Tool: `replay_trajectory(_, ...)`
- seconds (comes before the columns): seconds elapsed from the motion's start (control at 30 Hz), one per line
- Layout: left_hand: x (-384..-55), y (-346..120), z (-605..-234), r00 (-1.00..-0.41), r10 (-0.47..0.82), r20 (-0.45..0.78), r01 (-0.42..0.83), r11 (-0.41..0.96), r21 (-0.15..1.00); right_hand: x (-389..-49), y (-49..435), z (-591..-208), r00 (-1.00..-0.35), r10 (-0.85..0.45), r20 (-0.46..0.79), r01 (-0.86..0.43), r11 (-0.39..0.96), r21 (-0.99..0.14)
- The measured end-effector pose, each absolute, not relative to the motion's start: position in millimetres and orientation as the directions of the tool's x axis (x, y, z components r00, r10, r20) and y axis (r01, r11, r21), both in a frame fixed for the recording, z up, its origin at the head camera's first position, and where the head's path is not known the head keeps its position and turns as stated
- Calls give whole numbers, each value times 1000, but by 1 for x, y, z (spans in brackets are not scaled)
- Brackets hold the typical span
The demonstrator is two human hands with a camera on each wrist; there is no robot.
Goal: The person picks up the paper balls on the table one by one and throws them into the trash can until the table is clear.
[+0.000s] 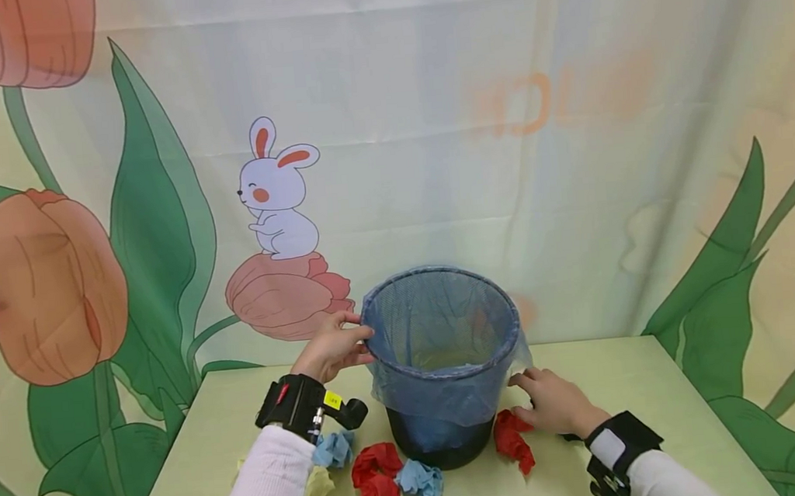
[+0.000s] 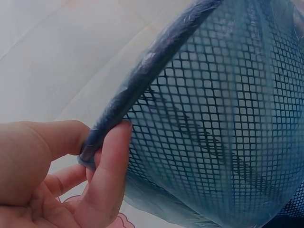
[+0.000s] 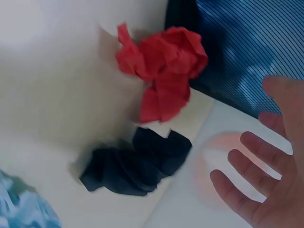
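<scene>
A black mesh wastebasket [image 1: 445, 453] stands upright on the table, lined with a translucent blue bin bag [image 1: 444, 400] folded over its rim. My left hand [image 1: 335, 346] pinches the rim at its left side; in the left wrist view the thumb is outside and a finger [image 2: 110, 164] inside. My right hand [image 1: 557, 403] is by the basket's right side, its fingers [image 3: 237, 190] spread and loosely bent in the right wrist view. Beside that hand lie a crumpled red paper [image 3: 164, 59], close against the basket, and a crumpled black paper [image 3: 137, 164].
Several crumpled papers lie in front of the basket: red [image 1: 376, 475], light blue [image 1: 422, 486] and yellow [image 1: 317, 489]. Another light blue paper [image 3: 23, 209] shows in the right wrist view. A printed curtain [image 1: 426, 160] hangs behind the pale table [image 1: 633, 385].
</scene>
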State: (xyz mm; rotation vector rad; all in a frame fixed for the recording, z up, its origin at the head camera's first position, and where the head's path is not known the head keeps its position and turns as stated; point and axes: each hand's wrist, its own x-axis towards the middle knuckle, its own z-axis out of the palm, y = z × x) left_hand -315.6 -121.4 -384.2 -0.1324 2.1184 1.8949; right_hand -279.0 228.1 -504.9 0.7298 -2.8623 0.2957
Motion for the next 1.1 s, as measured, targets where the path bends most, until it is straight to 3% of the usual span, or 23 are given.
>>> replay_trajectory(0.47, -317, -122, -386, -955, 115, -275, -258, 140, 956, -268, 212, -540, -918, -392, 62, -395, 885, -247)
replay_trajectory(0.77, -316, -121, -385, -954, 116, -277, -260, 138, 956, -264, 208, -558, -934, -356, 33, -353, 901, -252)
replay_trajectory(1.1, -315, -121, -385, -956, 112, -270, -255, 133, 958, -254, 204, -571, -920, -385, 68, -389, 882, -267)
